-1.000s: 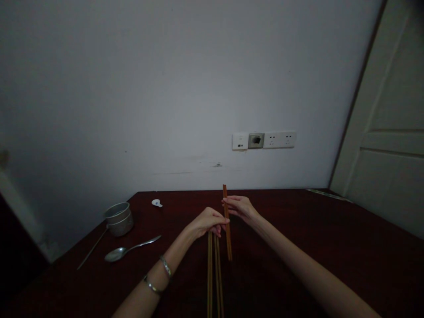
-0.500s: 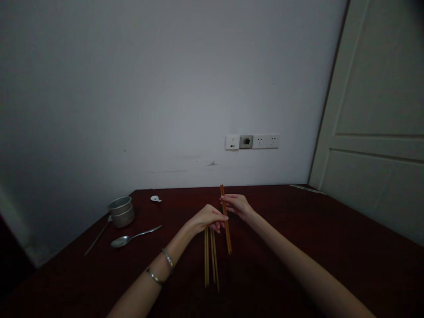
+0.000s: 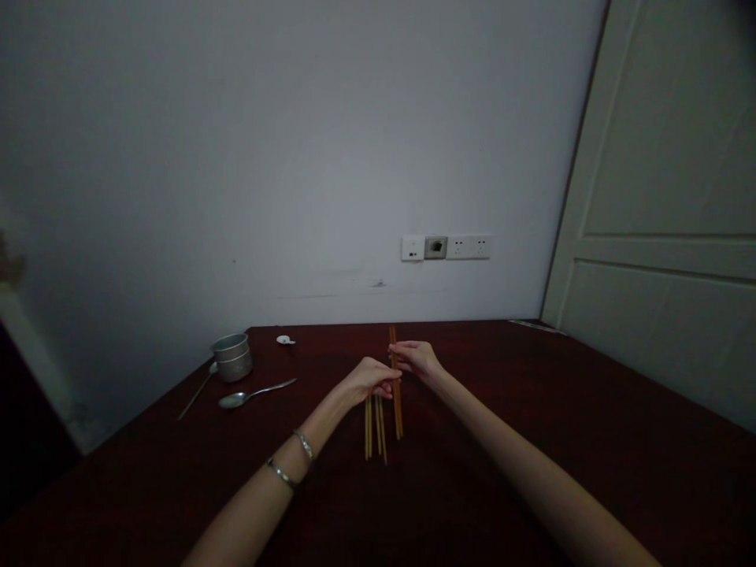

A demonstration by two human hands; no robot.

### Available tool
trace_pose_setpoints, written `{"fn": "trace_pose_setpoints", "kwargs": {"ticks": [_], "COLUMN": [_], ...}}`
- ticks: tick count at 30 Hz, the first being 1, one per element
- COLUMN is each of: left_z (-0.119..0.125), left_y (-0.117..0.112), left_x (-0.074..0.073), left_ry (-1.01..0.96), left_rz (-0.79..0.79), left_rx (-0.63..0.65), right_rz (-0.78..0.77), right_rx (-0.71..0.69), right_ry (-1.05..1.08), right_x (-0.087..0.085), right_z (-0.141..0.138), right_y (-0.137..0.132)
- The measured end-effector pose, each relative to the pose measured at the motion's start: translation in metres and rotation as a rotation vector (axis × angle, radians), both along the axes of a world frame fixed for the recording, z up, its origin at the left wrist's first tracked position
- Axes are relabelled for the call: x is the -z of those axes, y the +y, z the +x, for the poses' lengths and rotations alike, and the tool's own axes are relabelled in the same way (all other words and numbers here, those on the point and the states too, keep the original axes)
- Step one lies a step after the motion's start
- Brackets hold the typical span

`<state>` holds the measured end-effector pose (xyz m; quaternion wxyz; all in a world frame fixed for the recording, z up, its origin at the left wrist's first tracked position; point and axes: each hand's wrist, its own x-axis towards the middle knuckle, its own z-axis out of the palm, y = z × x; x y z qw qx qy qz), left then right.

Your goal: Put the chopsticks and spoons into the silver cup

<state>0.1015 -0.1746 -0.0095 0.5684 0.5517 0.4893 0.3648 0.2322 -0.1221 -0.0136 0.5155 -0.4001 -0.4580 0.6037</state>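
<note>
A pair of orange-brown chopsticks (image 3: 398, 409) stands lengthwise in front of me, pinched by both hands. My left hand (image 3: 372, 379) grips them near the middle, with two silver bracelets (image 3: 283, 474) on that arm. Higher up, close to the far end, my right hand (image 3: 415, 357) has its fingertips closed on the same pair. Several lighter, yellowish chopsticks (image 3: 379, 433) extend toward me from beneath my left hand; their upper parts are hidden by it. Whether that hand also touches them I cannot tell.
On the left of the dark red table (image 3: 472, 488) are a metal cup (image 3: 233, 361), a silver spoon (image 3: 248, 396) and a thin long-handled utensil (image 3: 196, 395). A small white object (image 3: 285, 340) lies farther back. Wall sockets (image 3: 468, 247) and a pale door (image 3: 661, 236) stand beyond.
The view has shifted slightly, so the table items appear a little higher. The orange-brown chopsticks look more upright, and both hands keep their hold on them.
</note>
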Motion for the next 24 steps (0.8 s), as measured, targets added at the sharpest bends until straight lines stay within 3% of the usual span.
{"fn": "trace_pose_setpoints", "kwargs": {"ticks": [7,14,19,24], "left_z": [0.000,0.006,0.005,-0.005], "left_y": [-0.004,-0.005,-0.004,-0.004], "left_x": [0.000,0.001,0.003,0.002], "left_ry": [0.012,0.006,0.000,0.107], "left_rz": [-0.010,-0.008,-0.014,-0.003], "left_rx": [-0.038,-0.057,-0.038,0.030], "right_rz": [0.097,0.287,0.292,0.201], "right_rx": [-0.001,0.083,0.132,0.105], "right_ry": [-0.413,-0.773,-0.867,-0.819], "right_x": [-0.010,-0.004,-0.004,-0.003], "right_z": [0.006,0.001,0.001,-0.002], "right_y": [0.003,0.001,0.001,-0.001]}}
